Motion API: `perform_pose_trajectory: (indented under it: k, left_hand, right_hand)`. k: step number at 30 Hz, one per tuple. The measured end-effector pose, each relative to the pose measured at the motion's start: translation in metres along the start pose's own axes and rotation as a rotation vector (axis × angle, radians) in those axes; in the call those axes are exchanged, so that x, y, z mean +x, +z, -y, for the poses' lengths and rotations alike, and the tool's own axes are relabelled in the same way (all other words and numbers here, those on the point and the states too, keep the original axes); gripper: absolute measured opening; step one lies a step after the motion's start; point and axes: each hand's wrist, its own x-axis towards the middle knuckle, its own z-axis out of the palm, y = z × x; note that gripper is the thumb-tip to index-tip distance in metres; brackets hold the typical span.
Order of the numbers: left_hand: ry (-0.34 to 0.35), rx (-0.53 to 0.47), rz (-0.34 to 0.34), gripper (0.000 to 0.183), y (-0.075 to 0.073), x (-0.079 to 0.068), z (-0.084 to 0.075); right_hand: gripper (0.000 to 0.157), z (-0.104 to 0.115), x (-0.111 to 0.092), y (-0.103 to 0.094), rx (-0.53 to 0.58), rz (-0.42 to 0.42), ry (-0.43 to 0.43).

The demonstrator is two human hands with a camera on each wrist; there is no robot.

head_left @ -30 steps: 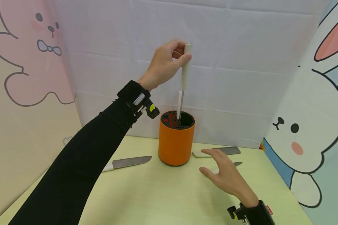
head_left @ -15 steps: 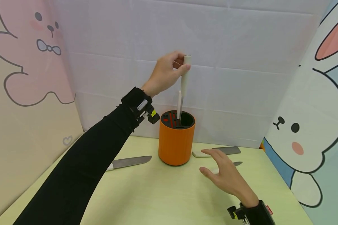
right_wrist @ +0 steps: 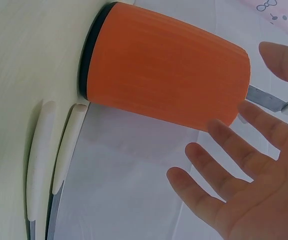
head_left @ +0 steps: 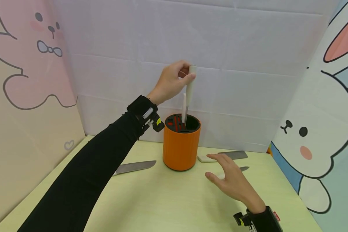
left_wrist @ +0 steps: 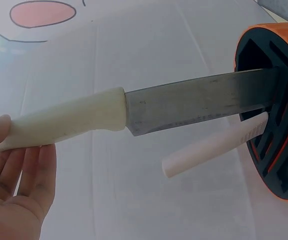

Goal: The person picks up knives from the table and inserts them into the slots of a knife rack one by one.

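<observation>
My left hand (head_left: 171, 82) pinches the end of a kitchen knife's off-white handle (left_wrist: 63, 120) between thumb and fingers. Its wide steel blade (left_wrist: 199, 100) points down, the tip inside a slot of the orange knife block (head_left: 181, 149); part of the blade still shows above the black slotted top (head_left: 174, 124). Beside it, a second pale handle (left_wrist: 214, 147) stands up out of the block. My right hand (head_left: 235, 182), fingers spread and holding nothing, hovers over the table to the right, above a small knife (head_left: 245, 168) that it partly covers.
A cleaver (head_left: 233, 155) with a white handle lies right of the block near the back wall. Another wide-bladed knife (head_left: 136, 166) lies on the left, its handle mostly behind my left sleeve. Cartoon-printed panels (head_left: 307, 135) border the pale table (head_left: 150, 206).
My left hand has come down with the knife, so its blade sits deeper in the block. The right hand has stayed where it was.
</observation>
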Motion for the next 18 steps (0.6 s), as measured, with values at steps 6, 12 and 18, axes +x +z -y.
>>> perform_pose_trajectory:
  k: [6, 12, 18]
  left_hand:
    - [0.005, 0.017, 0.011, 0.026, 0.003, -0.007, 0.004]
    - [-0.003, 0.005, 0.013, 0.026, 0.006, -0.011, 0.010]
    - [-0.006, 0.005, 0.018, 0.028, 0.010, -0.016, 0.015]
  right_hand:
    - [0.053, -0.001, 0.000, 0.002, -0.004, 0.006, 0.019]
    - [0.054, -0.001, 0.001, 0.003, -0.009, 0.009, 0.043]
    - [0.055, -0.001, 0.001, 0.004, -0.006, 0.021, 0.064]
